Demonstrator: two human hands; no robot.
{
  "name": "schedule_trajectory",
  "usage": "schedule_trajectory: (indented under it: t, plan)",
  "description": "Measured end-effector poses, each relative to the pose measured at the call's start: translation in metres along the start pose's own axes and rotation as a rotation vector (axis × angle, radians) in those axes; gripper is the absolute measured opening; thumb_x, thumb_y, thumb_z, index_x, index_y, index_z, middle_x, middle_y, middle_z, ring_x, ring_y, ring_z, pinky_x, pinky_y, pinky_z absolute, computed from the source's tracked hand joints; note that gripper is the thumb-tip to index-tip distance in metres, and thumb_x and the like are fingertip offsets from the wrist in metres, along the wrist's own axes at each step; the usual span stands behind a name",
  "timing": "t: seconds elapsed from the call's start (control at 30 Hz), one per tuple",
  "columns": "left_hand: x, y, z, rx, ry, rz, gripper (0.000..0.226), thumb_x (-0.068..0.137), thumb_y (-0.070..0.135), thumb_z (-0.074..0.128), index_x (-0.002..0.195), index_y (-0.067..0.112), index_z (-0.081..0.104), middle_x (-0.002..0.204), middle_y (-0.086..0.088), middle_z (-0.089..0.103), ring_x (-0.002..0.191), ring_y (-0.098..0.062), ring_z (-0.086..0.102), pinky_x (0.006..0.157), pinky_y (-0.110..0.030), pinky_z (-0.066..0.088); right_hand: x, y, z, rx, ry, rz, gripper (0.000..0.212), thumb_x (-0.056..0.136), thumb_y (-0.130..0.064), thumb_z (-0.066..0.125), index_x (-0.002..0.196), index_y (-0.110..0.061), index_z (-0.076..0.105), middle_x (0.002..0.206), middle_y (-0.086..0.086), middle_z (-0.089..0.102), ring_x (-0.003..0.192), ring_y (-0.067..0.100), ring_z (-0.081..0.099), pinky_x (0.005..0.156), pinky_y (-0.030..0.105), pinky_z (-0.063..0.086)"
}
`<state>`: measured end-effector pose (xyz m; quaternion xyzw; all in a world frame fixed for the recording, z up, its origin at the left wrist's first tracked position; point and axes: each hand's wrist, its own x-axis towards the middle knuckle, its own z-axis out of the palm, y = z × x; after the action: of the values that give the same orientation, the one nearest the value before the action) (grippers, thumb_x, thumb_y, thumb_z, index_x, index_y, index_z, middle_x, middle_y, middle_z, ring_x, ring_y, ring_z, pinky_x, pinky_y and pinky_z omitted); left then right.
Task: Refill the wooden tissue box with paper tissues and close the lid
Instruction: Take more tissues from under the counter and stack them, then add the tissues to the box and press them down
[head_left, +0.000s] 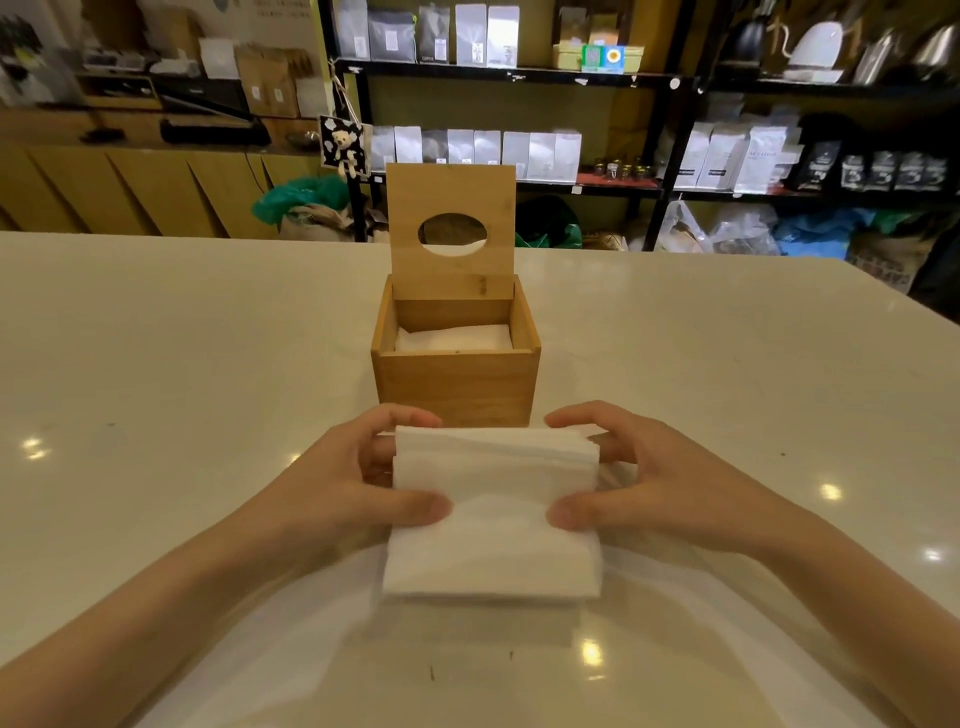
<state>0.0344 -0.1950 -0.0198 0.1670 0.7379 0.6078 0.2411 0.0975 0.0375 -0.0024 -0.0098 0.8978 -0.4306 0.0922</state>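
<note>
- Left hand (332, 483) and right hand (649, 488) both grasp one stack of paper tissues (493, 514), thumbs pressed on top, fingers curled round the far edge and under the sides.
- Stack sits low over the table (156, 364), just in front of the wooden tissue box (456, 387); whether its near edge touches the surface, cannot tell.
- Box open, lid (451, 234) upright at the back with its oval hole facing the person. A few white tissues already lie at the bottom.
- Risk: stack looks about as wide as the box mouth, perhaps wider. Lowered flat, its edges may catch on the rim and crumple or fan out.
- Risk: loose upper sheets may slide off if the thumbs ease during the lift.
- Risk: a knuckle against the upright lid could knock it shut early; overfilling may keep it from closing flush.
- Surface: pale, glossy stone-like top, lamp reflections, otherwise bare near the work.
- Room: dark metal shelves (519, 78) of pale bags behind, wooden cabinets (130, 182) at left, sacks on the floor.
</note>
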Motion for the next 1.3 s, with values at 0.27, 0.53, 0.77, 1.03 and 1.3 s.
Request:
schedule_trajectory:
  t: [0.27, 0.53, 0.77, 1.03, 1.3]
  plan:
    - [-0.008, 0.011, -0.007, -0.195, -0.157, -0.204, 0.048, 0.052, 0.0, 0.076, 0.099, 0.008, 0.071, 0.1, -0.014, 0.074, 0.091, -0.028, 0.07, 0.073, -0.031, 0.059, -0.002, -0.011, -0.006, 0.13, -0.137, 0.084, 0.046, 0.045, -0.045, 0.076, 0.088, -0.028, 0.074, 0.093, -0.002, 0.076, 0.088, 0.012, 0.07, 0.092, 0.035, 0.052]
    - [-0.003, 0.046, -0.03, -0.294, -0.147, -0.095, 0.045, 0.045, 0.013, 0.075, 0.089, 0.008, 0.075, 0.095, -0.011, 0.075, 0.089, -0.021, 0.071, 0.066, -0.023, 0.057, 0.009, -0.038, -0.028, 0.246, 0.013, -0.017, 0.048, 0.043, -0.049, 0.074, 0.088, -0.032, 0.075, 0.096, -0.015, 0.075, 0.096, 0.003, 0.066, 0.102, 0.035, 0.038]
    - [0.026, 0.092, -0.049, -0.2, 0.066, 0.045, 0.041, 0.048, 0.025, 0.078, 0.085, 0.008, 0.076, 0.095, -0.002, 0.076, 0.093, -0.016, 0.069, 0.089, -0.035, 0.052, 0.042, -0.071, -0.061, 0.32, 0.197, -0.115, 0.031, 0.044, -0.043, 0.069, 0.072, -0.033, 0.077, 0.087, -0.02, 0.074, 0.092, -0.002, 0.063, 0.085, 0.021, 0.037]
    - [0.075, 0.105, -0.062, -0.082, 0.21, -0.06, 0.067, 0.044, 0.025, 0.075, 0.107, 0.008, 0.062, 0.115, 0.004, 0.058, 0.124, -0.019, 0.041, 0.114, -0.046, 0.019, 0.097, -0.075, -0.066, 0.278, 0.13, 0.079, 0.028, 0.054, -0.046, 0.071, 0.078, -0.033, 0.069, 0.099, -0.026, 0.057, 0.115, 0.009, 0.042, 0.099, 0.026, 0.021]
    - [0.094, 0.09, -0.069, 0.067, 0.206, -0.145, 0.035, 0.058, 0.027, 0.076, 0.09, 0.016, 0.065, 0.118, 0.005, 0.054, 0.123, -0.02, 0.038, 0.104, -0.034, 0.024, 0.124, -0.069, -0.062, 0.158, 0.037, 0.194, 0.065, 0.069, -0.043, 0.07, 0.125, -0.014, 0.056, 0.145, -0.009, 0.039, 0.136, 0.017, 0.03, 0.116, 0.038, 0.016]
